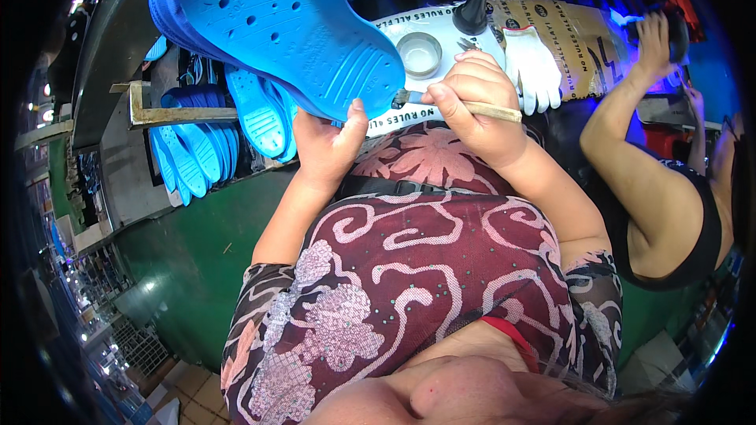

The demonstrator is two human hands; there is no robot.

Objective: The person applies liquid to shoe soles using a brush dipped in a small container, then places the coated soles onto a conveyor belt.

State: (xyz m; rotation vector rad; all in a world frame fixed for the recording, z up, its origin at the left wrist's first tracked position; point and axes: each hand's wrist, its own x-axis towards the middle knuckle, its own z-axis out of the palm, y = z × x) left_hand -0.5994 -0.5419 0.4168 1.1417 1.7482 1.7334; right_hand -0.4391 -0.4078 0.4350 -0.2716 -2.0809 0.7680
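Note:
My left hand (331,138) is closed on the heel end of a large blue foam shoe sole (307,51), its thumb on the upper face. Small round holes dot the sole's wide end, and ridges cross the heel. In my right hand (480,102) is a brush (496,111) with a pale wooden handle, held level between thumb and fingers. Its dark bristles meet the sole's heel edge, or lie just beside it; I cannot tell which. A round, shallow metal dish (420,55) stands beyond my right hand.
Several more blue soles (260,114) stand at the left by a wooden bar (185,115). On the printed work surface are a black nozzle-topped bottle (472,12) and white gloves (530,67). At the right, another person's arm (646,181) reaches toward the far side.

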